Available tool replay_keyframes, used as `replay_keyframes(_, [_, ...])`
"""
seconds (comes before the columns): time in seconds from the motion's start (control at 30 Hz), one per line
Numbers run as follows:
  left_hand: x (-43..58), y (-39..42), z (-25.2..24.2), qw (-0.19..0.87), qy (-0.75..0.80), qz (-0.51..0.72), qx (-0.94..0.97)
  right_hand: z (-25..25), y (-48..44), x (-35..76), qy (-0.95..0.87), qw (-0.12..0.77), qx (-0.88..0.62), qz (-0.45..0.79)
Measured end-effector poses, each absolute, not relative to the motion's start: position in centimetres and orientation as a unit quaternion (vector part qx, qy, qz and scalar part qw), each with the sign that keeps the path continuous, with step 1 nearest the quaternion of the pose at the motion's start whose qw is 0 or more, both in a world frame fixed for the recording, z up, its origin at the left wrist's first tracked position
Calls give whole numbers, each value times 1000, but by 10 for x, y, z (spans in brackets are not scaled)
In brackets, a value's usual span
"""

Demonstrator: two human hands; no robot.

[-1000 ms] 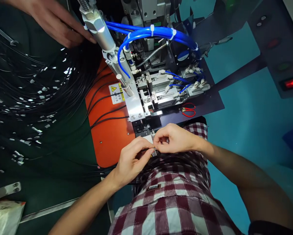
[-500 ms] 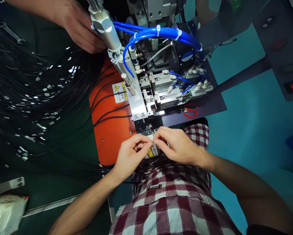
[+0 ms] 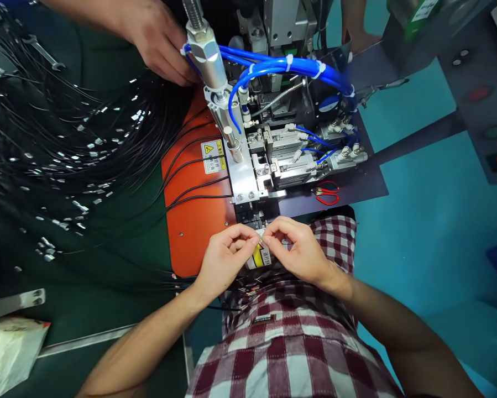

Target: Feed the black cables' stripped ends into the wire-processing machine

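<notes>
My left hand (image 3: pixel 231 253) and my right hand (image 3: pixel 296 247) meet fingertip to fingertip, each in a pinch. Something tiny shows between them, too small for me to name. Just below the fingertips is a white and yellow label (image 3: pixel 260 257) with a black arrow. Beyond them stands a machine with a metal plate (image 3: pixel 244 176) and a small dark track (image 3: pixel 248 214) at its near end. Several black cables (image 3: pixel 190 200) run over the orange board (image 3: pixel 194 237) to the machine. Near my waist lie loose cable ends with coloured wires (image 3: pixel 250 289).
Another person's hand (image 3: pixel 165 47) reaches in at the upper left. Bundled black cables with shiny connectors (image 3: pixel 94 141) cover the left bench. Red-handled snips (image 3: pixel 327 192) lie right of the machine, a wrench (image 3: pixel 45 52) at upper left. Blue air hoses (image 3: pixel 281 63) arch above. A plastic bag (image 3: pixel 11 354) sits lower left.
The whole view has shifted slightly, so the machine appears a little farther right. My hands stay together in the same pinch, their fingertips a touch farther apart.
</notes>
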State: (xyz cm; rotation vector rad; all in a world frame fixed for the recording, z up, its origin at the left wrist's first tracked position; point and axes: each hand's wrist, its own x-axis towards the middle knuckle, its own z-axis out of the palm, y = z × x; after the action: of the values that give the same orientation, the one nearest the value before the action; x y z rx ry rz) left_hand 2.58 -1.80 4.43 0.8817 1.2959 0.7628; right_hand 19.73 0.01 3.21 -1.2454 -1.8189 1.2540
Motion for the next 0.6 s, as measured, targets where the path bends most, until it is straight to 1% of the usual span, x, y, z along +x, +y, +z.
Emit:
replay_keyframes(0.13, [27,-17,45,645,570,337,382,30,2,198,-670,296,-473,490])
replay_keyframes(0.47, [25,-19,41,658,564,333,371,29,-1,196,-664,310,-475,486])
replay_keyframes(0.6, [28,-20,40,644,567,355,371,26,-2,192,-662,304,-485,484])
